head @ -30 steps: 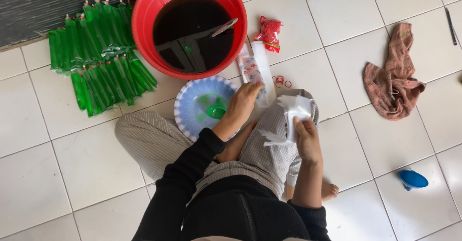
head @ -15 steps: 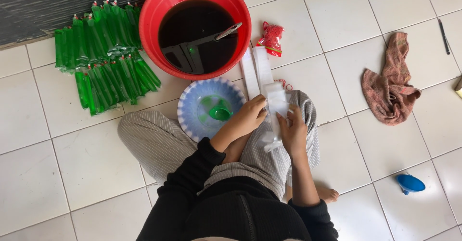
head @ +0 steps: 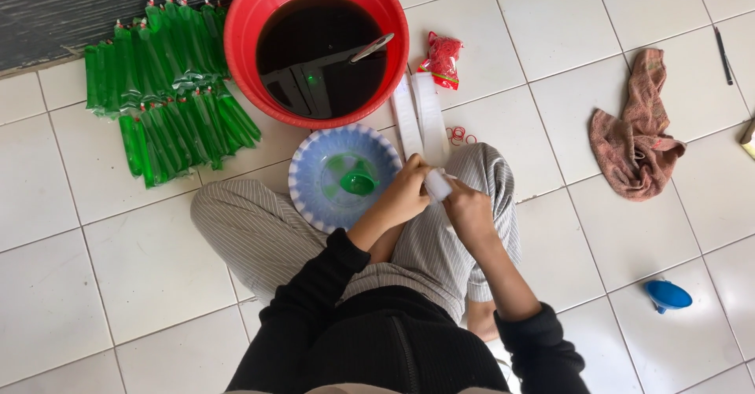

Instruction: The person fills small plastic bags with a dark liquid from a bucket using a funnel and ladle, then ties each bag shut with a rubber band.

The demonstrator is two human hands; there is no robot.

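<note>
Seated on the white tiles, the person pinches a small clear plastic bag (head: 437, 183) between both hands over the knee: left hand (head: 405, 196) and right hand (head: 466, 209) each have fingers closed on it. Just beside sits a pale blue scalloped plastic plate (head: 311, 193) holding a green funnel (head: 359, 181), below the red plastic basin (head: 244, 32) of dark liquid.
</note>
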